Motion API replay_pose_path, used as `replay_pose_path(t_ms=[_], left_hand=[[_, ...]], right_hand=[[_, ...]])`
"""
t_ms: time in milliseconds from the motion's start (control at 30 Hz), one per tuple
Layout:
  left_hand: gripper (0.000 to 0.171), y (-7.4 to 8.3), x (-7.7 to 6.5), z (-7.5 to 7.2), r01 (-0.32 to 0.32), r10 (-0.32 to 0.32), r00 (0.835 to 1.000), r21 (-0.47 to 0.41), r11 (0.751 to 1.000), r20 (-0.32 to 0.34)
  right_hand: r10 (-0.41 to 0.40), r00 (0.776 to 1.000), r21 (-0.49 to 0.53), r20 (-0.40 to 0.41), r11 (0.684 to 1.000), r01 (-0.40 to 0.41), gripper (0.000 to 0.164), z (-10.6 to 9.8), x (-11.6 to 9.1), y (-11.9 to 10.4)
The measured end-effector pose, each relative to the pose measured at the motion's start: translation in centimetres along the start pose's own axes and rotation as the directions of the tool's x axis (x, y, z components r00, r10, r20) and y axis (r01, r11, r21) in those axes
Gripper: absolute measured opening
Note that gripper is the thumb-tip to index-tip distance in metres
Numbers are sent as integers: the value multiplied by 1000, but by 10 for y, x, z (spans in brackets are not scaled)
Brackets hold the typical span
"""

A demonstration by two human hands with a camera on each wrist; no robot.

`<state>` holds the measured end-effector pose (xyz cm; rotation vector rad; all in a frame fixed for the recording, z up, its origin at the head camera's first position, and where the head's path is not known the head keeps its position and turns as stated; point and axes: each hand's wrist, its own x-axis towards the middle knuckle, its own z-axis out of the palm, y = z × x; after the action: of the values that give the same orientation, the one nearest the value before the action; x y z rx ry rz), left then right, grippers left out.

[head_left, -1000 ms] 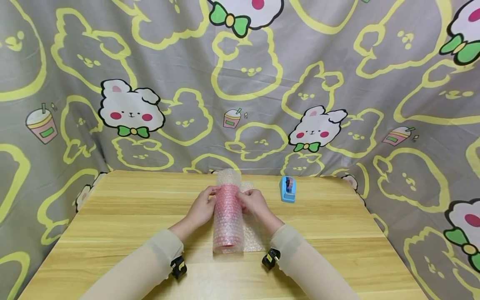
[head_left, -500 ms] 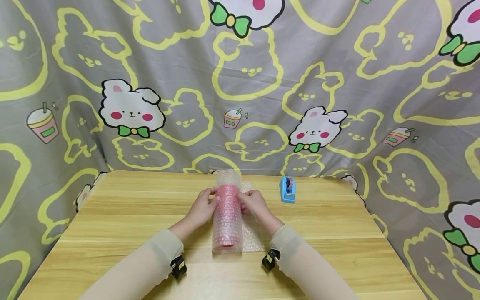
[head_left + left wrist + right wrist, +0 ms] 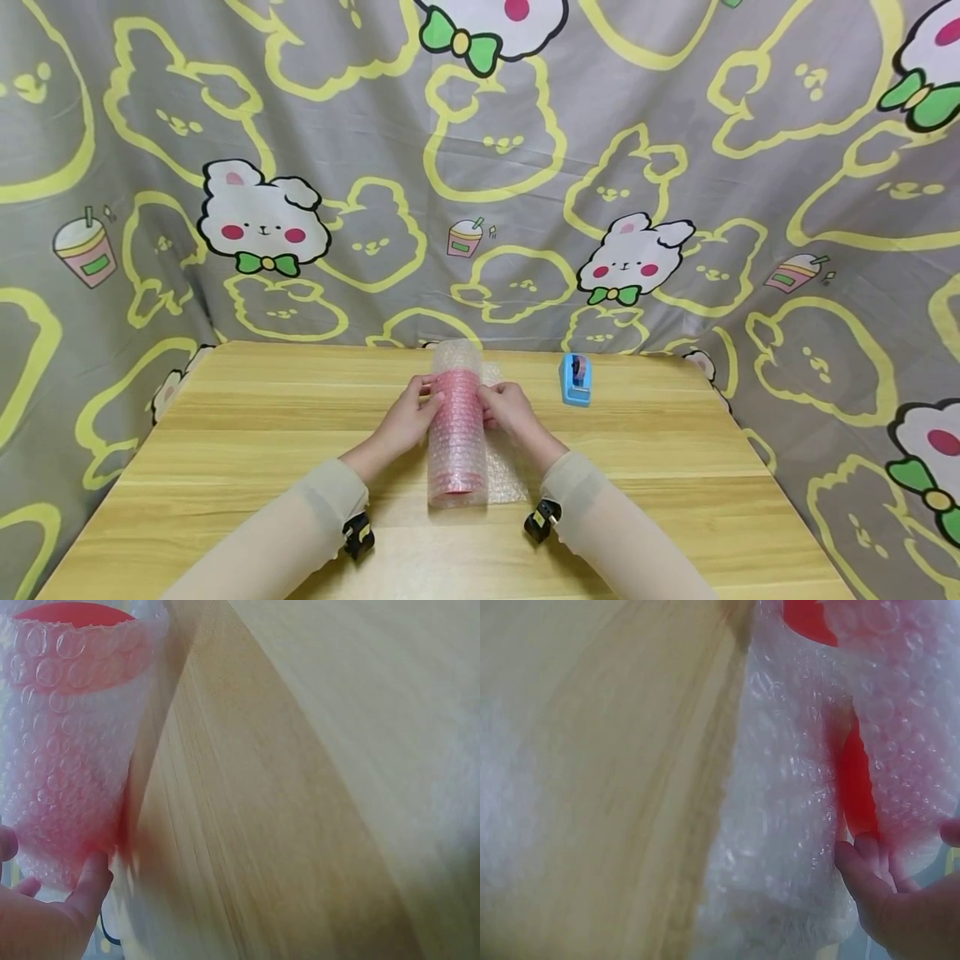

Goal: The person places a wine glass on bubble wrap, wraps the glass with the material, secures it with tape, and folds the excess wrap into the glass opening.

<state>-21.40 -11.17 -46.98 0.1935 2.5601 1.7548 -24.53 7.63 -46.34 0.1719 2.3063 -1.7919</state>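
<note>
A red rounded object [image 3: 75, 613], its full shape hidden, lies inside bubble wrap [image 3: 457, 454] in the middle of the table. My left hand [image 3: 407, 417] holds the roll's left side near its far half, thumb on top. On the opposite side my right hand [image 3: 512, 407] pinches the wrap near its edge. Under that edge, the right wrist view shows a bare strip of the red object [image 3: 859, 787]. A flat flap of wrap [image 3: 769, 810] spreads on the table to the right, partly beneath my right hand.
A blue tape dispenser [image 3: 576, 382] with a tape roll stands at the back right of the wooden table [image 3: 300, 379]. A grey curtain [image 3: 360, 133] with cartoon prints hangs behind the table and along both sides.
My left thumb has come further over the top of the roll. The wrapped roll has shifted very slightly right; my right hand has hardly moved.
</note>
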Motion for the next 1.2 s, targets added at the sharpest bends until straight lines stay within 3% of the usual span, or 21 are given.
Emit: replay_pose_path(t_ms=[300, 767, 967, 1200], left_hand=[[42, 3, -2, 0, -19, 19, 1000, -2, 1000, -1], [37, 3, -2, 1, -38, 38, 999, 5, 999, -17], [41, 2, -2, 0, -16, 17, 1000, -40, 999, 8], [55, 1, 0, 1, 37, -37, 999, -25, 999, 5]], right_hand=[[-2, 1000, -2, -6, 1000, 2, 26, 2, -3, -1], [-10, 1000, -87, -26, 996, 8, 39, 3, -4, -2], [-8, 1000, -105, -15, 994, 7, 39, 3, -5, -4], [11, 1000, -68, 21, 998, -10, 40, 3, -4, -4]])
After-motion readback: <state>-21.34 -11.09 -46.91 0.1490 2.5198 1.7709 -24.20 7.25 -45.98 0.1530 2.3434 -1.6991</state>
